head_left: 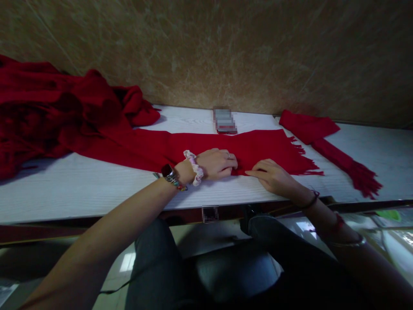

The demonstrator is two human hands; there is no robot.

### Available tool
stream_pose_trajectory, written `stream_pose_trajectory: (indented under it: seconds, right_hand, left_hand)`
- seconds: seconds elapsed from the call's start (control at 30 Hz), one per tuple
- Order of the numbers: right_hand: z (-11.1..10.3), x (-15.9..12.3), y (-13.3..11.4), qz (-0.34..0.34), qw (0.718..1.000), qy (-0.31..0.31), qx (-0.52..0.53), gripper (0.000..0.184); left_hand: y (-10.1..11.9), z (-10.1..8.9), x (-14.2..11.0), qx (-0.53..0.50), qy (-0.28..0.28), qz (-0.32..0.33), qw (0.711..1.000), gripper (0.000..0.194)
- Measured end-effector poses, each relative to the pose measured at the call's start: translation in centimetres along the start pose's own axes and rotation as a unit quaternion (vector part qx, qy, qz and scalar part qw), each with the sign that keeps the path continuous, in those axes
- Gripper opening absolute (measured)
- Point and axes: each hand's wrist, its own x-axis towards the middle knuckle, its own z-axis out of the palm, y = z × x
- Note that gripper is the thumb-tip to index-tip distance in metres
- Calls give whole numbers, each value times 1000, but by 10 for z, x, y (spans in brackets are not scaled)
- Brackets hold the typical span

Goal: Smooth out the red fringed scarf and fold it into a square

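A red fringed scarf (261, 144) lies spread lengthwise on the white table, its tasselled end to the right. Across its near edge rests my left hand (217, 163), fingers curled and closed on the cloth; the fingertips are partly hidden. My right hand (274, 175) is beside it, closed in a pinch at the same edge, closer to the fringe. On my left wrist are a pale scrunchie (194, 168) and a watch (167, 171). The scarf's left end runs into a heap of red cloth.
A large pile of red scarves (87, 103) covers the table's left end. A folded red scarf (332, 150) with tassels lies on the right. Behind the spread scarf is a blurred, pixelated item (225, 120). A brown marbled wall (206, 56) borders the white table (112, 189).
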Motion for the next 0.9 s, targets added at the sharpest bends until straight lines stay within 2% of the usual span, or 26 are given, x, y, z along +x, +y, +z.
stream_pose_trajectory:
  seconds: [0.2, 0.33, 0.4, 0.53, 0.6, 0.77, 0.83, 0.9]
  right_hand:
    - [0, 2, 1, -4, 1000, -4, -4, 31]
    - [0, 1, 3, -6, 1000, -7, -2, 31]
    - [0, 0, 3, -2, 1000, -8, 5, 31]
    - [0, 0, 3, 4, 1000, -11, 23, 31]
    - [0, 0, 3, 5, 1000, -11, 22, 32]
    - [1, 2, 2, 19, 999, -16, 25, 34]
    - [0, 2, 1, 23, 999, -16, 27, 35]
    - [-1, 2, 0, 23, 999, -17, 31, 34]
  left_hand:
    - [1, 7, 3, 71, 40, -128, 988, 32]
    - [5, 8, 8, 42, 20, -54, 997, 32]
    - [3, 10, 10, 34, 18, -55, 998, 33]
    - [-5, 13, 8, 77, 40, -205, 975, 33]
    - [-5, 13, 7, 82, 43, -238, 967, 32]
    - [-1, 13, 12, 27, 14, -123, 992, 34]
    - [-3, 14, 13, 32, 20, -163, 986, 36]
    - [-7, 17, 11, 49, 38, -249, 966, 37]
